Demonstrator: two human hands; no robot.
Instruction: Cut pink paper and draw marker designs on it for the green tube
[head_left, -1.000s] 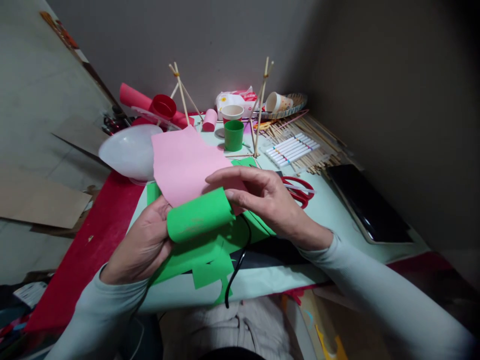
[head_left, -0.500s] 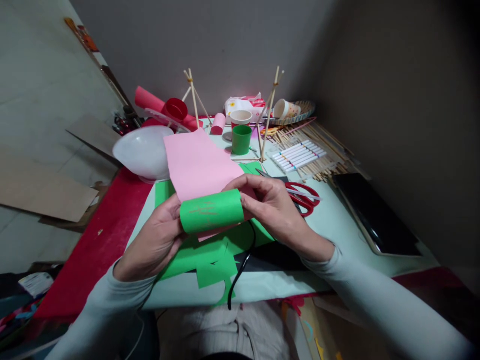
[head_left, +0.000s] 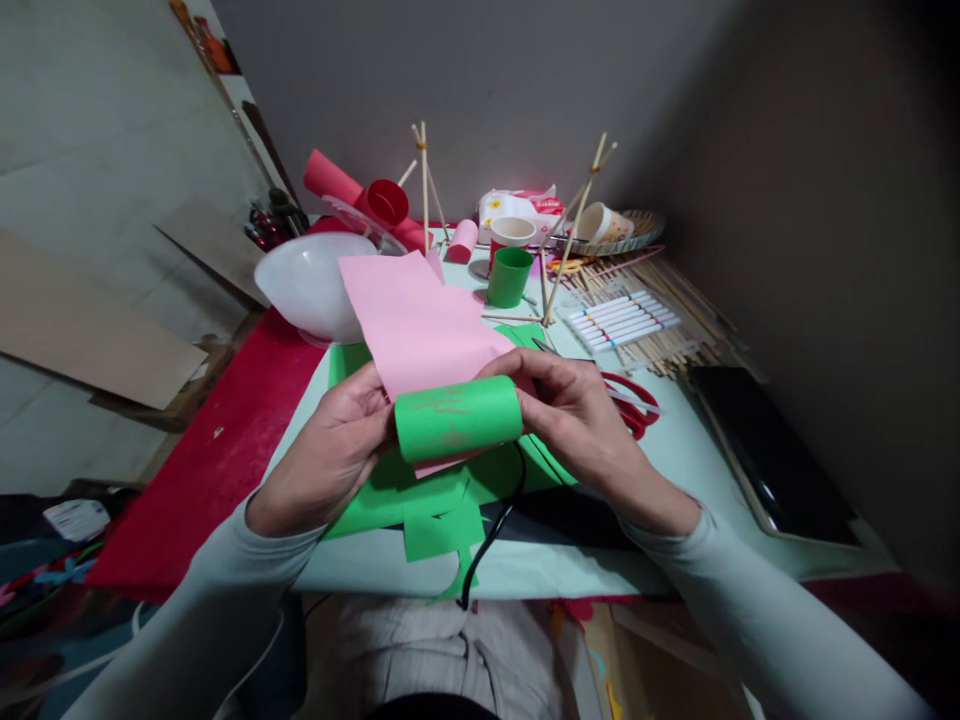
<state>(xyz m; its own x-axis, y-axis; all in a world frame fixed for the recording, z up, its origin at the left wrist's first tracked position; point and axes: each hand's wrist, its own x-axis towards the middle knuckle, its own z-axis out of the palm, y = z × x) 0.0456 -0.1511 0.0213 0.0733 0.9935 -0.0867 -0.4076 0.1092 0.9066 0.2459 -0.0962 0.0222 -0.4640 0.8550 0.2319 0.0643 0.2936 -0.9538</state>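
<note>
We hold the green roll [head_left: 457, 418] at the centre of the frame, lifted clear of the surface [head_left: 675, 440], with one end in each hand. Our left hand [head_left: 334, 455] closes on the left end, fingers [head_left: 375, 400] curled against the rim. Our right hand [head_left: 577, 415] pinches the right end, thumb below and fingers [head_left: 525, 362] arched over the top. A pink sheet [head_left: 416, 320] rises from behind the roll toward the upper middle. Its lower edge peeps out beneath the roll, so it seems tucked under the green layer, though we cannot tell how far it runs inside.

We judge both papers light and thin, stiff enough to hold a curve but quick to crease, or to spring open if the pinch slackens. The hollow roll would likely crush under a hard squeeze at its middle, so the ends, where the fingers sit now, look like the sound place to take hold.

Below the hands, green offcuts [head_left: 435, 525] lie flat on the surface with a black cable [head_left: 491, 530] across them. Red scissors [head_left: 637, 405] lie just right of the right hand, partly hidden by it. Further up the frame stand a green cup [head_left: 510, 277], a white bowl [head_left: 311, 285] at the left and a row of markers [head_left: 622, 318] at the right.
</note>
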